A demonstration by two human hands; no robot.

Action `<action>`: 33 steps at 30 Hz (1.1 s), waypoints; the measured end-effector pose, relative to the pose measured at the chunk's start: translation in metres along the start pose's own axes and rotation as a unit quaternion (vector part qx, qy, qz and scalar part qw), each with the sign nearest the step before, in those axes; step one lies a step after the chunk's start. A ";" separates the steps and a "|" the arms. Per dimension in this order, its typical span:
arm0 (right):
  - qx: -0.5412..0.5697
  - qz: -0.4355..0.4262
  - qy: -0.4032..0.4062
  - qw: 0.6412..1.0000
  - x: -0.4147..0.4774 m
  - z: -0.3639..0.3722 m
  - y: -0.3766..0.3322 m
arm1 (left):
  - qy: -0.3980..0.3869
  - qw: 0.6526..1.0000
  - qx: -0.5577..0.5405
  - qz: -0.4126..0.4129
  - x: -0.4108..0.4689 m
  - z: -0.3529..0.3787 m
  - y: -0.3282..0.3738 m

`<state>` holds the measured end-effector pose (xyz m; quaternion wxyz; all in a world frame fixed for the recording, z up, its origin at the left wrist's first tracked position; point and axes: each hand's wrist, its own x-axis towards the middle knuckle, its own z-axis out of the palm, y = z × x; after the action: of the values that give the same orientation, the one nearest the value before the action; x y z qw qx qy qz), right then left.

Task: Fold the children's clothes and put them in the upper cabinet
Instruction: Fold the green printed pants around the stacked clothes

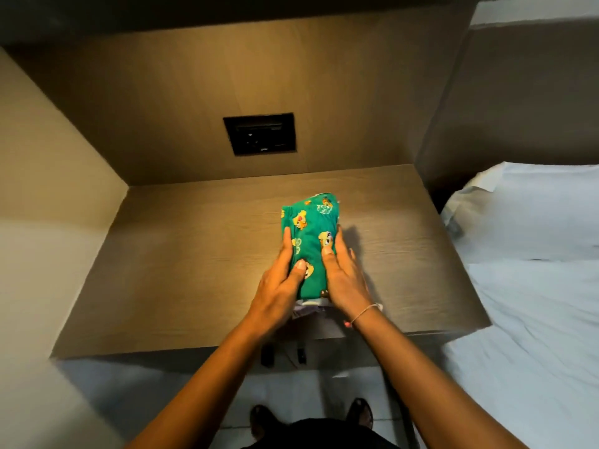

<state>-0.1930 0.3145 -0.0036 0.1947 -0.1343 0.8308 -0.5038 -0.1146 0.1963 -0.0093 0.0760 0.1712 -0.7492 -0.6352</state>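
Now both hands, left (281,280) and right (344,273), grip closed around folded green garment (311,241)

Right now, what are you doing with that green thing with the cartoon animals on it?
A person is holding a folded green children's garment with both hands, the left hand on one side and the right hand on the other. It sits on a wooden shelf in an alcove beside a bed. A bit of another pale cloth peeks out underneath. The garment looks already folded, not yet put away in any cabinet.
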 end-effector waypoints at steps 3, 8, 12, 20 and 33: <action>-0.088 0.006 -0.033 0.996 0.000 0.037 -0.016 | 0.015 0.996 0.088 -0.029 -0.006 -0.045 -0.010; -0.311 -0.033 -0.008 0.950 -0.007 0.063 -0.020 | 0.004 0.965 0.259 -0.035 -0.016 -0.074 -0.029; -0.284 -0.015 -0.011 0.959 -0.002 0.047 -0.010 | 0.070 0.941 0.330 0.005 -0.019 -0.081 -0.040; -0.223 0.005 -0.027 0.974 0.008 0.073 -0.011 | 0.061 0.938 0.340 0.000 0.002 -0.070 -0.038; -0.032 -0.023 0.000 0.999 -0.036 0.069 -0.031 | 0.054 0.971 0.224 0.060 -0.026 -0.076 -0.022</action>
<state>-0.1288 0.2611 0.0015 0.1789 -0.1593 0.8433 -0.4811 -0.0621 0.1324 -0.0141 0.1139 0.1729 -0.8760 -0.4357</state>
